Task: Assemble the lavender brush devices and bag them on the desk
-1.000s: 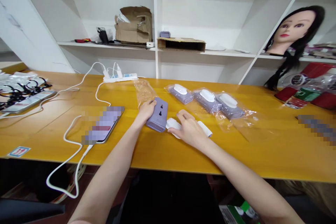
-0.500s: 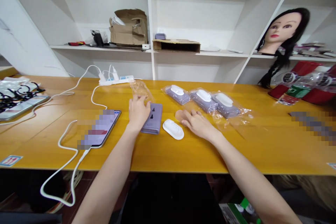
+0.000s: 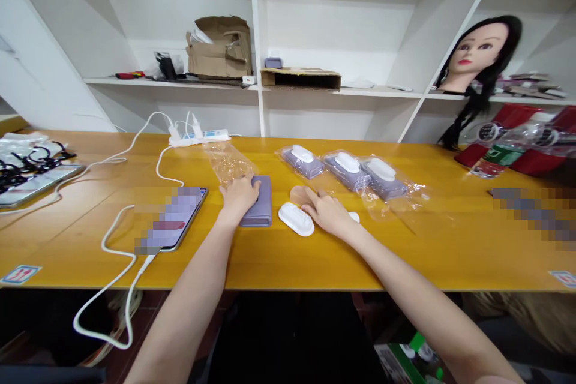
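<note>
A flat purple case (image 3: pixel 263 207) lies on the table, its upper left part covered by my left hand (image 3: pixel 239 197). The fingers of that hand curl over the case, thumb towards its middle, beside a crumpled clear plastic bag (image 3: pixel 227 159). My right hand (image 3: pixel 332 215) is low over the table with its fingers apart, holding nothing that I can see. Its index fingertip reaches a thin translucent oval piece (image 3: pixel 300 195). Just left of it rests a white oval part (image 3: pixel 296 219) with a ridged top. Another white piece (image 3: pixel 355 216) is partly hidden behind my right hand.
Several purple cases in clear bags, each topped with a white oval (image 3: pixel 347 162), lie behind my right hand. A charging phone (image 3: pixel 180 216) with a looping white cable is at left. A power strip (image 3: pixel 202 137), plastic bottle (image 3: pixel 499 156) and mannequin head (image 3: pixel 479 51) are farther back.
My left hand has come down over the purple case, covering its dark marks, and the case has shifted slightly left. My right hand has drawn left and nearer. The clear bag lies farther left.
</note>
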The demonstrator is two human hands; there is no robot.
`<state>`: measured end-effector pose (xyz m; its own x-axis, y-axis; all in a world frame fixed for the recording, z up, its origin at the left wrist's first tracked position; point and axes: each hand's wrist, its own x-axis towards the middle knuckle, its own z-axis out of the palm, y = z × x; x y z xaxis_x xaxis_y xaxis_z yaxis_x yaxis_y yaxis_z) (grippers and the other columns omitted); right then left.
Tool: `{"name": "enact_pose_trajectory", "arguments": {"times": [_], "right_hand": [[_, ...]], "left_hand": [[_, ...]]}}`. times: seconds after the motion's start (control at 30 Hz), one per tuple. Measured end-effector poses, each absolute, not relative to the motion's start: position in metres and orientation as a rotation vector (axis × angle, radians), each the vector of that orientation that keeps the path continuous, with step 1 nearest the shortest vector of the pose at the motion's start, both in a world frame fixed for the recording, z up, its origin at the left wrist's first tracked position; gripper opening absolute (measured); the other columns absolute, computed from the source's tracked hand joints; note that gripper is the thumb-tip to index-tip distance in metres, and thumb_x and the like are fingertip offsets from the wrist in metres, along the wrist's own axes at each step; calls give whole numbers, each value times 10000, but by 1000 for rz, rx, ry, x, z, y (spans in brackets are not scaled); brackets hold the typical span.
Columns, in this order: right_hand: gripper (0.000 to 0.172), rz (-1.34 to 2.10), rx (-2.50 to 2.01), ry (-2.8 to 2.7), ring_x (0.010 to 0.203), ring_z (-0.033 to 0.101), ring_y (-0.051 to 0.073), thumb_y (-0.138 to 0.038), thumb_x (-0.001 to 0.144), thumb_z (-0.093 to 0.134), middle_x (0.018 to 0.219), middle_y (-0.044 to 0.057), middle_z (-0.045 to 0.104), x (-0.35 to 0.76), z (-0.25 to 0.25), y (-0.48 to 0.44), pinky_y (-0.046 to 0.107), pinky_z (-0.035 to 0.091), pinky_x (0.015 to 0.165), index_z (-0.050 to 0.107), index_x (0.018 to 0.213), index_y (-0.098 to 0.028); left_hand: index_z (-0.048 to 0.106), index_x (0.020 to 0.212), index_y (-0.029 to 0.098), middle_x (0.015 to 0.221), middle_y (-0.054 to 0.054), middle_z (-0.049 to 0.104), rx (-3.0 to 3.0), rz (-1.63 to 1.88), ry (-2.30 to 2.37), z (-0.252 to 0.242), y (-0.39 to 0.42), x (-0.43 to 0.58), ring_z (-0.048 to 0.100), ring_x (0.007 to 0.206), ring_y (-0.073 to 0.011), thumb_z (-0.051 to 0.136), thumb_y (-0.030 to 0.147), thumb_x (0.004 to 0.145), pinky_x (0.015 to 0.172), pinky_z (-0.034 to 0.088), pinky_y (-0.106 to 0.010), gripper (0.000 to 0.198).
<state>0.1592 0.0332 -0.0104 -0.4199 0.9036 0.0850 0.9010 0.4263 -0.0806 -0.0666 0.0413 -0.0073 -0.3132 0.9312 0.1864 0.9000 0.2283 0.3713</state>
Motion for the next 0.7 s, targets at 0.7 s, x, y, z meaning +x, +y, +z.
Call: {"name": "enact_pose_trajectory", "arguments": {"times": [0.7], "right_hand": [[371, 284, -1314, -2686, 1054, 614, 230, -179, 832, 495, 1182, 65, 668, 235, 31, 17, 337, 424, 924, 623, 1180, -206]], "left_hand": [[617, 1224, 262, 1402, -99, 516, 1789, 823, 2386, -3, 38, -63, 475, 1240, -386, 449, 461, 862, 1027, 277, -670, 446]]}}
